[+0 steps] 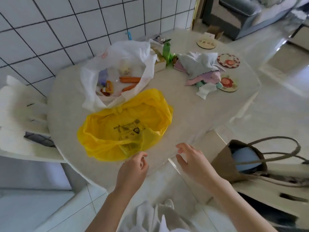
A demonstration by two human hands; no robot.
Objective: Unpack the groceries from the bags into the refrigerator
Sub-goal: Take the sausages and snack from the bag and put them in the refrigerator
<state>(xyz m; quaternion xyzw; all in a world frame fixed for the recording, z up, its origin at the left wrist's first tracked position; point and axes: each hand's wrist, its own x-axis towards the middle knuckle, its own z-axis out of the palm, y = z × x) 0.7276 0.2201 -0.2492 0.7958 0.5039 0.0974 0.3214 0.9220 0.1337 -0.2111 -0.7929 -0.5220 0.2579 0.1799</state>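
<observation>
— Two bags sit on the table (pixel 192 114) in the head view: a yellow bag (pixel 127 131) nearest the person, slumped and seemingly empty, and a white bag (pixel 117 72) behind it, touching it, with carrots (pixel 130 79) and packets inside.

— And the hands?

— The left hand (pixel 133 166) hangs by the yellow bag's near edge, fingers loosely curled; whether it pinches the film, I cannot tell. The right hand (pixel 189 158) hovers spread, holding nothing.

— How will it handle?

— Thin, limp, slippery plastic (probably weightless). Gather the rim or handles; lift the carrots by their middles.

A yellow bag (pixel 127 124) with dark print lies beside a white bag (pixel 117 64) holding 2 orange carrots (pixel 130 79), against white tiles (pixel 50 22) with dark grout.
</observation>
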